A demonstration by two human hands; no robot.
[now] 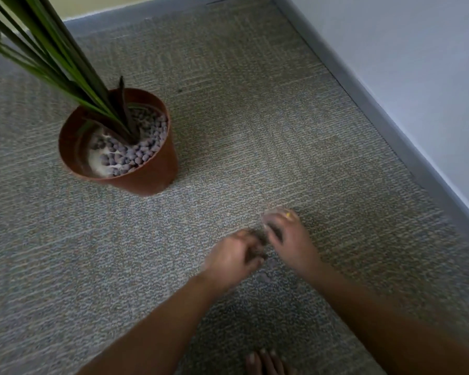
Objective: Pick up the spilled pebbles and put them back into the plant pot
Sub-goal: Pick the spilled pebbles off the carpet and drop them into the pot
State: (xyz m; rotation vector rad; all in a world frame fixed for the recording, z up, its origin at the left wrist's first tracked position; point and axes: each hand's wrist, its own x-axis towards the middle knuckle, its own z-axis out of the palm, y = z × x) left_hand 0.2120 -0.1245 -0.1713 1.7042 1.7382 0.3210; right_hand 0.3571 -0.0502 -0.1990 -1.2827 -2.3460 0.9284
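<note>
Both hands met low over the grey woven carpet [255, 117]: the left hand [232, 257] and right hand [287, 236] had fingers curled around small dark pebbles [257, 243], though blur hid the grip. The round terracotta plastic pot [152, 174] stood well apart and looked mostly refilled; this handful, plus 2 or so pebbles nearby, seemed left.

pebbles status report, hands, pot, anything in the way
Left hand and right hand low on carpet, grip blurred. Spilled pebbles between hands; plant pot upright, far left. Path clear.
</note>
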